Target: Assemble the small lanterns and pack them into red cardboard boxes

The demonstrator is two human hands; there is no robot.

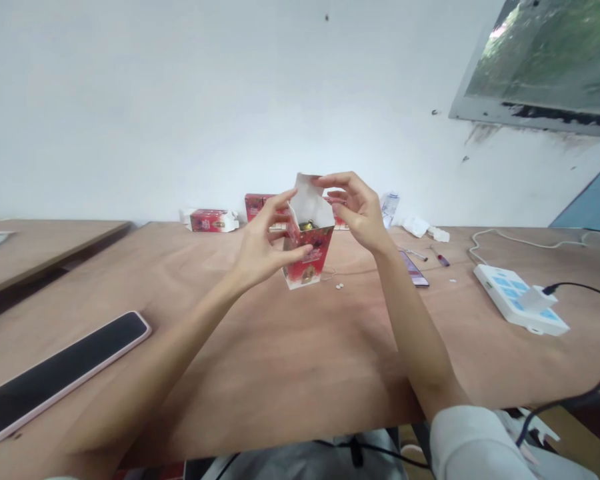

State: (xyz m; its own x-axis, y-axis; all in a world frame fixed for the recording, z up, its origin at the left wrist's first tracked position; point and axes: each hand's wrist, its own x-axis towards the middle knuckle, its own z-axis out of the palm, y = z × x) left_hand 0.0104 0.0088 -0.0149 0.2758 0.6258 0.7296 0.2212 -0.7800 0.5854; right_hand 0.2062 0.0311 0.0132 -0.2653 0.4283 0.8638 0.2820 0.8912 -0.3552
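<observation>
A red printed cardboard box (310, 257) is held a little tilted over the middle of the table, its white-lined top flaps standing up. Something shiny and gold-coloured (307, 226) shows inside the mouth; its kind I cannot make out. My left hand (265, 240) grips the box from the left, thumb across the front face and fingers along the left side. At the upper right, my right hand (355, 203) pinches the raised flap between fingers and thumb. Behind the hands, more red boxes (257, 205) stand against the wall, partly hidden.
Another red box (213, 221) lies at the back left. A pink-edged phone (70, 370) is at the near left. Rightward are a second phone (414, 269), a screwdriver (440, 257), crumpled tissue (416, 226) and a white power strip (520, 300) with cables. Small white discs (339, 286) lie near the box.
</observation>
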